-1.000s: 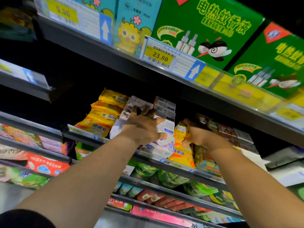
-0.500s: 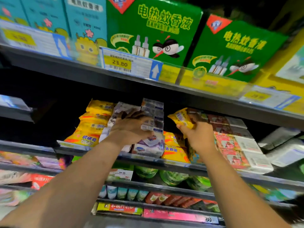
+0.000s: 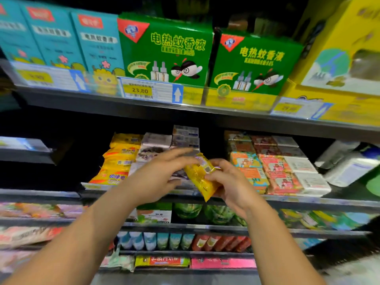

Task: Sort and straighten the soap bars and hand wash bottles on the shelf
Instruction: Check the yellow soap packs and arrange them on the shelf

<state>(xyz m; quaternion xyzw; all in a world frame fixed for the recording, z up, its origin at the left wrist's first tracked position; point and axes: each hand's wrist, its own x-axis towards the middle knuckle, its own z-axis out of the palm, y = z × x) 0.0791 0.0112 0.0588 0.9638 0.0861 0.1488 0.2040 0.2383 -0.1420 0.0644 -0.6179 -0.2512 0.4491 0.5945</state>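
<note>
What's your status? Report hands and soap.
Right hand grips yellow soap pack, tilted, off the shelf. Left hand open, fingers by its top end. Matching yellow stack sits left, past the white boxes.

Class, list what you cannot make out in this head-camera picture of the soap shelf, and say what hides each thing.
Head view only.
- Blurred: the figure on the left price tag; the print on the yellow soap pack.
- Hidden: the pack's right side, under the right hand gripping it; the lower white soap boxes, behind the left hand.
- Cut off by the right edge: the yellow box.
</note>
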